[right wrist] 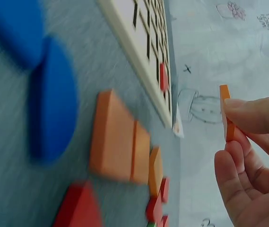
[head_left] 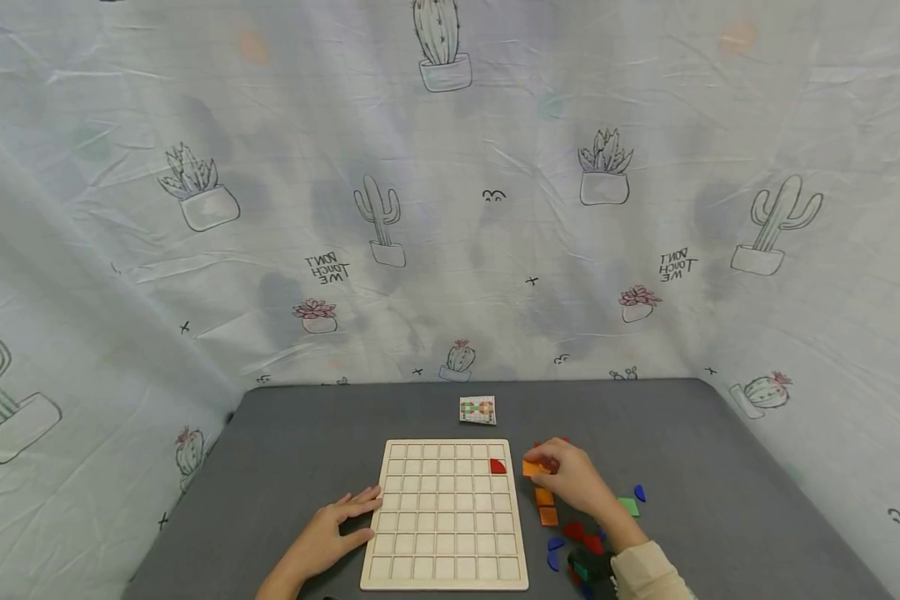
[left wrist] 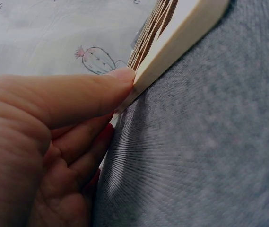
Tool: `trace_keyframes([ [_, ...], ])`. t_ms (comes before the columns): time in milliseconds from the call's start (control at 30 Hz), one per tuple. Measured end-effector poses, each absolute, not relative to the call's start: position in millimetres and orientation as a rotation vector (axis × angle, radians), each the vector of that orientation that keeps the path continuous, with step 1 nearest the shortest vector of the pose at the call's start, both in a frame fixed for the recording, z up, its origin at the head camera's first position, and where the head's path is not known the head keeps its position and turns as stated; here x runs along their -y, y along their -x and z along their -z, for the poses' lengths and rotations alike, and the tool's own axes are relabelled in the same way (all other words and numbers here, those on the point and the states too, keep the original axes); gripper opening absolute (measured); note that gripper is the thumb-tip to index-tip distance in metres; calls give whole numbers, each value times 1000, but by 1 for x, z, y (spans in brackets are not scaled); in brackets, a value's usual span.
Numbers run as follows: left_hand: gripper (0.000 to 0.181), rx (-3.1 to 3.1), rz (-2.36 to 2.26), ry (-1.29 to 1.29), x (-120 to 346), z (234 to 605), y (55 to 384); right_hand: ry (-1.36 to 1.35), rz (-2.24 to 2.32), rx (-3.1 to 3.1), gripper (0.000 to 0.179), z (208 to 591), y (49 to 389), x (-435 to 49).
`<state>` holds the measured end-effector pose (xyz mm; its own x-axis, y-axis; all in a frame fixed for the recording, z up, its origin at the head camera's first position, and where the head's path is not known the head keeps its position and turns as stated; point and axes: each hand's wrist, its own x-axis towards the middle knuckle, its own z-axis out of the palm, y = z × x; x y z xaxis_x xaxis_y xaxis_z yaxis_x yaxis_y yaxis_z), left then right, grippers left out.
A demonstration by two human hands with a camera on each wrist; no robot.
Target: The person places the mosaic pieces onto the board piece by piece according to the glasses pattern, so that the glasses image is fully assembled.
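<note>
My right hand (head_left: 570,477) pinches an orange tile (right wrist: 227,113) between thumb and fingers, raised off the table just right of the board's upper right side. The wooden grid board (head_left: 444,583) lies flat, with one red quarter-round tile (head_left: 498,467) in a cell near its upper right corner. At the board's left edge rests my left hand (head_left: 322,537), fingers fairly straight; in the left wrist view the thumb (left wrist: 91,94) touches the board's side (left wrist: 172,45). Below my right hand lie orange square tiles (head_left: 546,507) on the table.
Blue pieces (head_left: 554,553), red pieces (head_left: 592,543) and a green square (head_left: 629,506) are scattered right of the board, partly under the right forearm. A small pattern card (head_left: 477,410) lies beyond the board. A cactus-print cloth (head_left: 450,250) hangs behind the grey table (head_left: 300,442).
</note>
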<state>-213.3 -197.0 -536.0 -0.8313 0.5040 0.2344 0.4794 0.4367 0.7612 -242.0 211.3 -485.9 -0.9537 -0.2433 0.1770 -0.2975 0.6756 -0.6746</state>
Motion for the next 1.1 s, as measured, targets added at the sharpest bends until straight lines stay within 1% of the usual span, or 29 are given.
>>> trace_keyframes([
  [300,46,-2662,-1384,-861,199,543,218,-542,-1232,2785,23,486,260,-172],
  [500,47,-2640,-1382,-858,199,542,218,-601,-1236,2845,22,493,271,-155],
  [700,48,-2640,-1368,-843,198,542,218,-615,-1176,2888,21,497,277,-149],
  [967,47,-2670,-1322,-885,199,541,217,-626,-1140,2922,19,502,285,-145],
  [1100,47,-2680,-1300,-892,200,542,216,-676,-1107,2918,18,505,285,-144],
])
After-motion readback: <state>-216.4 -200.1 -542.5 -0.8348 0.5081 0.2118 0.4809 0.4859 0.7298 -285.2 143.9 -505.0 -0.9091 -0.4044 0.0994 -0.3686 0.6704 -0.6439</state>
